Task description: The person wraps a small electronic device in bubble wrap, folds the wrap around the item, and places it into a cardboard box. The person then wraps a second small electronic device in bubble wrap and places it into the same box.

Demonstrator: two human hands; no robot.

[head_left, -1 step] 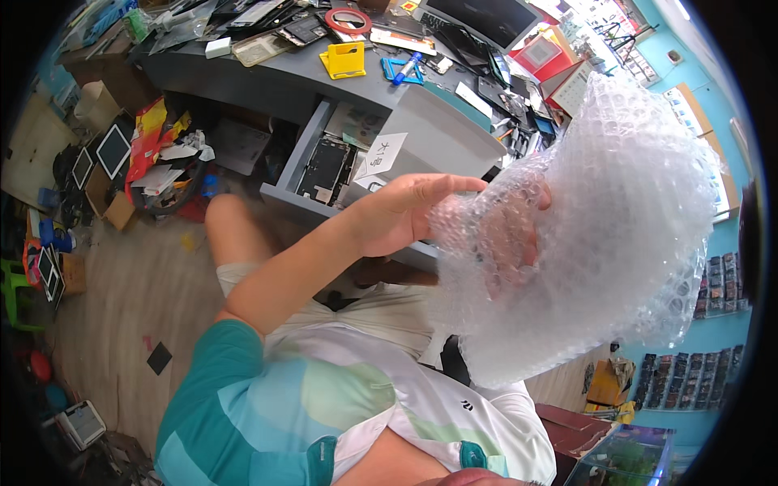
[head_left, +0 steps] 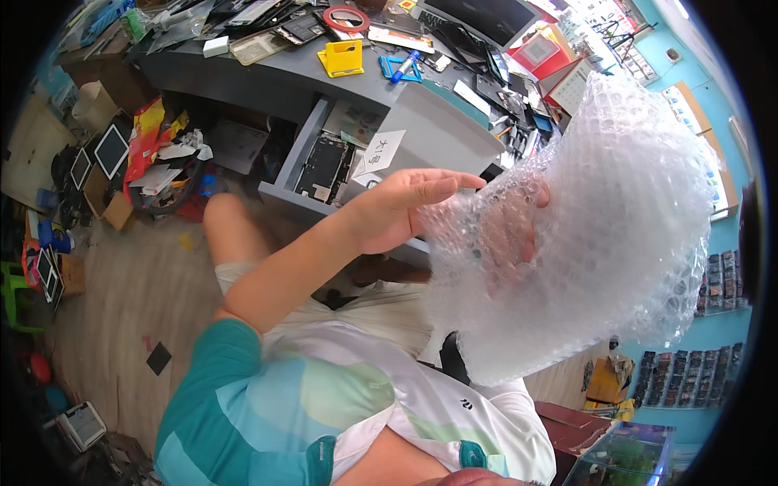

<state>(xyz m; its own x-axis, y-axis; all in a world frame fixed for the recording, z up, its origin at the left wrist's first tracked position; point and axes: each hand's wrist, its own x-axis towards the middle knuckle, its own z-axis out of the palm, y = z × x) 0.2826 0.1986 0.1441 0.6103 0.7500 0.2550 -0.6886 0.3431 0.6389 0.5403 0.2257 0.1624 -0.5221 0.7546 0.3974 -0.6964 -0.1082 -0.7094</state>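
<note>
A large, puffed-up piece of clear bubble wrap [head_left: 616,219] fills the right half of the view in front of me. My left hand [head_left: 405,206] is at its left edge, with the thumb and fingers closed on the film and the fingertips pointing right. Through the cloudy layers shows my right hand [head_left: 512,235], blurred, its fingers bent against the wrap. My right forearm is hidden behind the sheet. Just beyond my left hand, a white card with handwriting [head_left: 381,152] stands in a white box [head_left: 442,125].
An open drawer [head_left: 284,194] with phone parts juts out before my knees. The grey desk [head_left: 267,77] carries a yellow phone stand [head_left: 341,59], a roll of red tape [head_left: 346,20], a blue marker [head_left: 406,66] and a laptop [head_left: 478,23]. A full waste bin [head_left: 166,198] stands left.
The wrap's left edge and my left hand have shifted slightly left. My left thumb lies a little lower along the film. Otherwise the scene stays the same.
</note>
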